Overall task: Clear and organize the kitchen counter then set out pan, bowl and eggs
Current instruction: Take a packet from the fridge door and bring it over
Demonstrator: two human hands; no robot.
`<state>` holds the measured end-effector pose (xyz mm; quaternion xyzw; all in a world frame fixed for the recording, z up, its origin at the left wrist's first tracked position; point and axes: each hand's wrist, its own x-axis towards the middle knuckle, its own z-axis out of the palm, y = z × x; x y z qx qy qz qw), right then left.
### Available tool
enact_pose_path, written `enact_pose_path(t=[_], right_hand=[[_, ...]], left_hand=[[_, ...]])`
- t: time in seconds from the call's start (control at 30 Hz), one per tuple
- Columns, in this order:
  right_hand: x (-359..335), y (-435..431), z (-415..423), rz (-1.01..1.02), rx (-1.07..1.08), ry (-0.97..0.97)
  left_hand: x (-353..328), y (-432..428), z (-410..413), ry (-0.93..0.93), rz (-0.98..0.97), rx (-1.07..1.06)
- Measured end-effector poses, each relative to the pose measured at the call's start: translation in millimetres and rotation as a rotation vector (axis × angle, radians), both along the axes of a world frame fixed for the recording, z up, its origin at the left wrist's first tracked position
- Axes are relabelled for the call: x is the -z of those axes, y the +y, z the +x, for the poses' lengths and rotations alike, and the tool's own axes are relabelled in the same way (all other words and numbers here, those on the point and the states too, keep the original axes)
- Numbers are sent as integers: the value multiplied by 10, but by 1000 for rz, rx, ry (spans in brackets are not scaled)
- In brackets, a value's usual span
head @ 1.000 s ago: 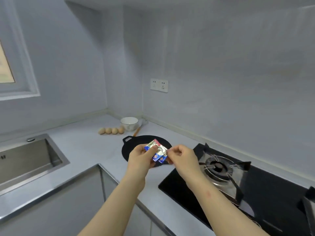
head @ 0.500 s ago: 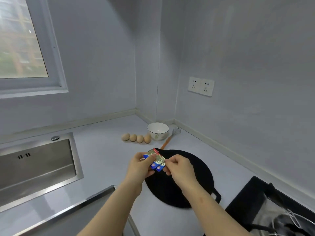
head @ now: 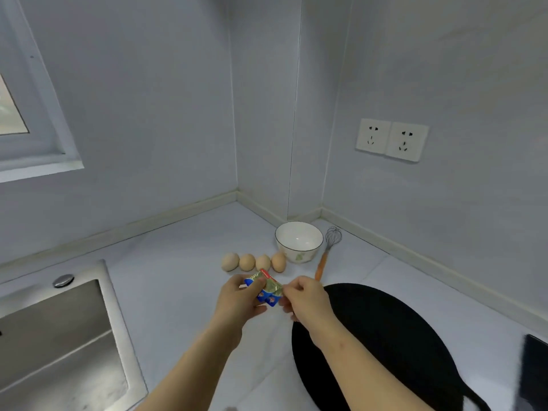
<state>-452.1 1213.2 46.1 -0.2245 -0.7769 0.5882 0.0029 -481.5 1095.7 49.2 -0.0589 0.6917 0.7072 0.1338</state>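
Observation:
A small foil packet [head: 268,290], blue, gold and red, is held above the counter between both hands. My left hand [head: 238,304] grips its left side with thumb on top. My right hand [head: 305,301] pinches its right edge. Behind the packet, several tan eggs [head: 253,261] lie in a row on the counter. A white bowl [head: 298,241] stands next to them near the corner. A flat black pan [head: 385,336] lies on the counter under my right forearm.
A whisk [head: 326,250] with an orange handle lies right of the bowl. A steel sink [head: 56,336] sits at the left. The black hob's edge [head: 533,372] shows at the right. A double wall socket [head: 391,140] is above the counter.
The view has swung left and closer to the corner, so the hob has nearly left the frame. Both hands still hold the packet, now left of the pan, near the eggs.

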Motion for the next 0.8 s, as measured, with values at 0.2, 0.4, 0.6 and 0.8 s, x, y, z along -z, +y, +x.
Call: enact_pose_path(t=[0.2,0.4,0.6,0.8], right_hand=[[115,-285,-422,-55,101,-77],[293,-347,-674,-99,233,-135],[484,-371,-793,-157,315,-174],[658,-306,-846,-192,328,-220]], left_hand=[[193,-255,-585,-20,-82,94],[460,-407,-1006,-68,-191,80],[713,-517,-1253,-185,-264,57],[957,-458,-1363,-280,-225,52]])
